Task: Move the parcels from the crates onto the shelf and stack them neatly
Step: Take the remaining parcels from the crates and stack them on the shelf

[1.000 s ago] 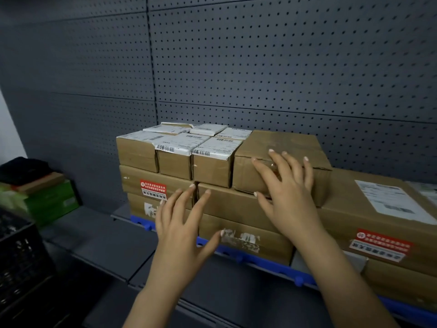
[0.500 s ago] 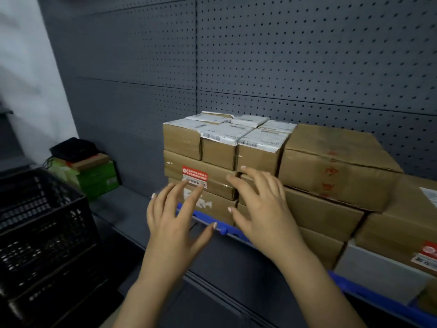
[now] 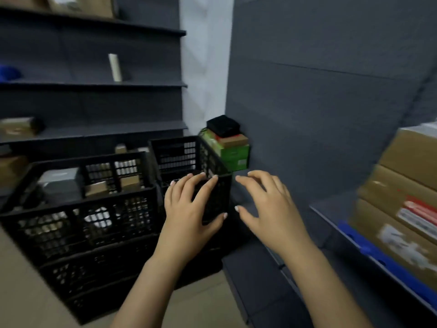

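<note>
Left of the back crate [image 3: 179,152], a front crate [image 3: 78,209] holds a grey parcel [image 3: 60,183] and small brown parcels [image 3: 128,182]. Before the back crate's near corner the left hand [image 3: 189,209] hovers, fingers spread and empty. Just right of that crate the right hand [image 3: 267,204] is likewise spread, holding nothing. Well right of it, blurred stacked parcels [image 3: 402,185] sit on the grey shelf [image 3: 338,209] over a blue strip [image 3: 369,247].

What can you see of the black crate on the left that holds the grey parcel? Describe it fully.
The left crate looks like black plastic, with lattice walls and an open top. It stands upright on what seems a lower crate, close beside a second crate on its right. Inside lie a grey parcel and small brown boxes.
</note>
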